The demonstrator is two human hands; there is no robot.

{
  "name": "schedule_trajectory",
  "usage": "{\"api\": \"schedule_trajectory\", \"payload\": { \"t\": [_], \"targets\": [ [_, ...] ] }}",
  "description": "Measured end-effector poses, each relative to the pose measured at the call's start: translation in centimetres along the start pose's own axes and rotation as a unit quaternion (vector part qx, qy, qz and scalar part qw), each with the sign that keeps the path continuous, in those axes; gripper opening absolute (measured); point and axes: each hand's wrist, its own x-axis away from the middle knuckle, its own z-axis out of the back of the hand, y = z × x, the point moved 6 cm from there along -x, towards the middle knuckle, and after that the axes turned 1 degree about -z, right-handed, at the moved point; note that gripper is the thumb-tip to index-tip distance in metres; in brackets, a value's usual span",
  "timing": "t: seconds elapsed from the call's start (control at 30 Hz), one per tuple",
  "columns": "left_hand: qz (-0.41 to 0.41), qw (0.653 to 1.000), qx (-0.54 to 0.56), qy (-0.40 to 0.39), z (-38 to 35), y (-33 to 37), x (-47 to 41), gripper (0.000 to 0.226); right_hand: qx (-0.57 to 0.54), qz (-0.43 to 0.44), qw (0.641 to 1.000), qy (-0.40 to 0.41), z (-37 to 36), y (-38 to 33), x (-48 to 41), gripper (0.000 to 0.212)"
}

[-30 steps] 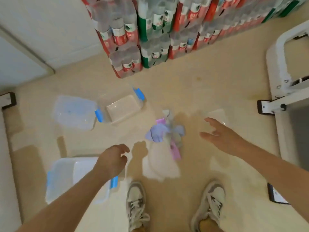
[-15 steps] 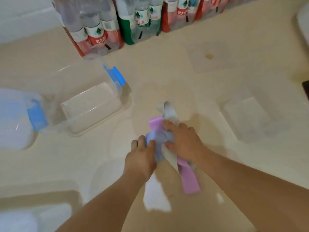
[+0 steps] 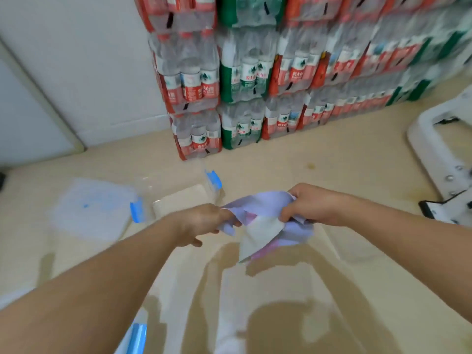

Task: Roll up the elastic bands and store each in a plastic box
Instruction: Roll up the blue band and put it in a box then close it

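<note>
Elastic bands (image 3: pixel 265 213) between both outstretched hands (image 3: pixel 204 222) (image 3: pixel 315 205)

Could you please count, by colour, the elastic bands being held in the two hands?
lilac band: 1
grey band: 1
pink band: 1
Total: 3, bunched together between the left hand and the right hand. The pink one is mostly hidden under the others.

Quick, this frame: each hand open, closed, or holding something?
Left hand: closed on one end of the lavender band.
Right hand: closed on the other end, with the grey band bunched in its grip.
</note>
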Motion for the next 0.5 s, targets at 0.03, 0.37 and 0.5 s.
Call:
{"api": "schedule_trajectory", "payload": {
  "t": [0.03,0.37,0.5],
  "targets": [
    [-0.016,1.0,0.018,0.001,0.8,1.4,2.5,0.021,-0.002,0.007,1.0,0.007,1.1,-1.6,2.4,0.01],
    [-0.21,0.895,-0.263,0.294,-0.8,12.5,23.1,0.024,-0.023,0.113,0.986,0.122,2.3,-10.5,20.7,0.005],
    [-0.303,0.863,-0.195,0.355,-3.5,11.8,25.4,0.045,-0.117,0.104,0.986,0.056,1.0,-9.5,23.0,0.009]
  ]
}}
